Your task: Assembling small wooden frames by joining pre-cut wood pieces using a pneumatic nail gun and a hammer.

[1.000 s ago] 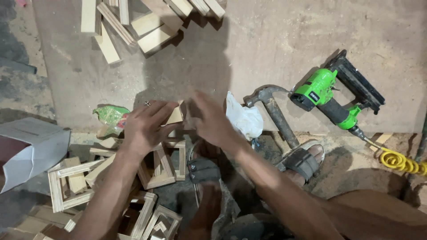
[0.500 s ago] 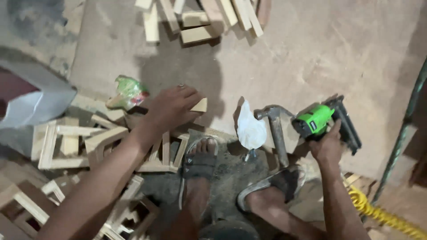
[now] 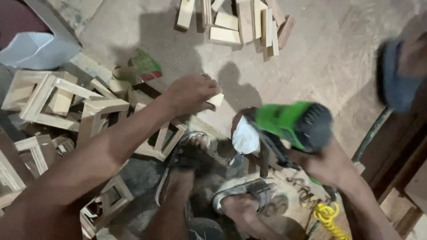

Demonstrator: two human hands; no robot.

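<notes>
Single head-worn view, aimed steeply down from above at the floor (image 3: 311,58) in front of the seated body. Close range: forearms, left hand (image 3: 191,94), right hand (image 3: 331,166) and sandalled feet (image 3: 240,195) filling the lower half of the frame. No second view, hence no shared area; right side blurred.

Frames (image 3: 58,102) left of nailer (image 3: 289,126) (floor)

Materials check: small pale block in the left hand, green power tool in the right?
Small pale block: looks like raw, unfinished wood, pale with square-cut edges, matching the open frames nearby. Green power tool: probably moulded plastic housing, smooth bright green with a black end; motion blur hides detail.
</notes>
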